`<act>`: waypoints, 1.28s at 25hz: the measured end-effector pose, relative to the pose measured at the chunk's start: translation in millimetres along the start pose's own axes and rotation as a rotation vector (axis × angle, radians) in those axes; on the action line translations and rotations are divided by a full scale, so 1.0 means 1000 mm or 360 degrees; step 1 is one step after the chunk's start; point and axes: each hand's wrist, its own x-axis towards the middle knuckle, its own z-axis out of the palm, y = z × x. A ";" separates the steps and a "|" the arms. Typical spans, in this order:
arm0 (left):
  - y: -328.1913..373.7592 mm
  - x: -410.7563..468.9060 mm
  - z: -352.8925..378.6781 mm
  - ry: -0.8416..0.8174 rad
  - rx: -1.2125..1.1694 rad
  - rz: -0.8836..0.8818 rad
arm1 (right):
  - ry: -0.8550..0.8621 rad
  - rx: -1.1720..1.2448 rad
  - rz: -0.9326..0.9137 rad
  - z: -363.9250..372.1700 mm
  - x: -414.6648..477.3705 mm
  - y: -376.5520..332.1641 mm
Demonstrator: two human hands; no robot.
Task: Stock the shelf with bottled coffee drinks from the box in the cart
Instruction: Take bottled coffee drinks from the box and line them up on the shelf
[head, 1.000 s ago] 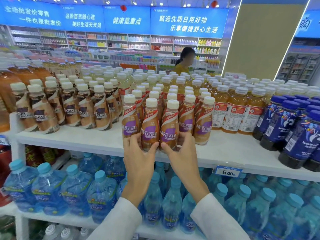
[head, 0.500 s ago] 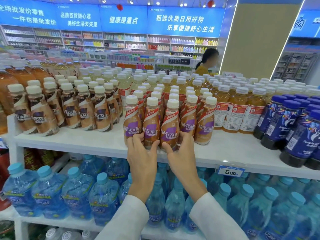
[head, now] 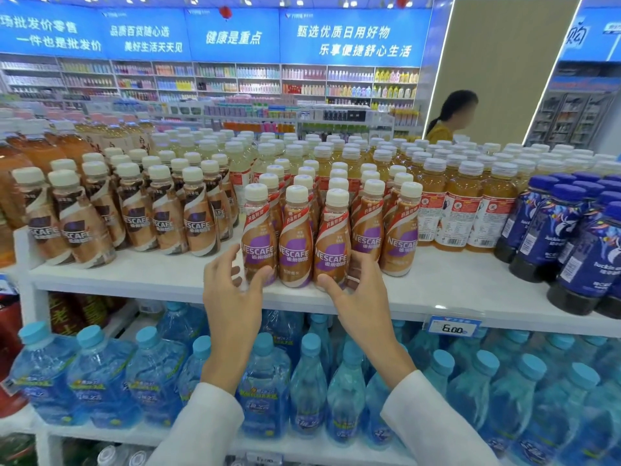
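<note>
Bottled coffee drinks [head: 295, 230] with purple labels stand in a block at the front of the white shelf [head: 134, 275], just right of the brown-label coffee bottles [head: 134, 213]. My left hand [head: 232, 297] curls round the foot of the left-end bottle [head: 257, 230], fingers on its outer side, thumb across the front. One of the row stands untouched between my hands. My right hand [head: 363, 297] clamps the base of the third bottle [head: 332, 240], thumb in front, fingers tucked between it and its right-hand neighbour. Both bottles sit upright on the board, near its front edge. Box and cart are out of view.

These look like small, full plastic bottles: modest in weight, stiff enough to squeeze, with a glossy sleeve that may slip under the fingers. They are tall for their narrow feet and packed shoulder to shoulder, so I judge a careless nudge could topple a row. The wide lower body seems the surest hold, low down for sliding.

Orange tea bottles [head: 463, 210] and dark blue bottles [head: 571, 237] fill the shelf further right.
</note>
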 end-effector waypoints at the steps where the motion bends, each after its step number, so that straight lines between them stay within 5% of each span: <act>1: -0.001 0.002 0.000 -0.0019 -0.0028 -0.0034 | 0.0001 -0.0005 0.0004 0.000 0.000 -0.001; 21: -0.010 -0.021 -0.013 -0.0075 0.0072 -0.0056 | -0.0013 -0.0018 0.0103 -0.015 -0.029 -0.006; 32: -0.019 -0.189 -0.116 0.0328 0.0403 -0.0495 | -0.0740 0.0451 0.0289 -0.009 -0.163 0.026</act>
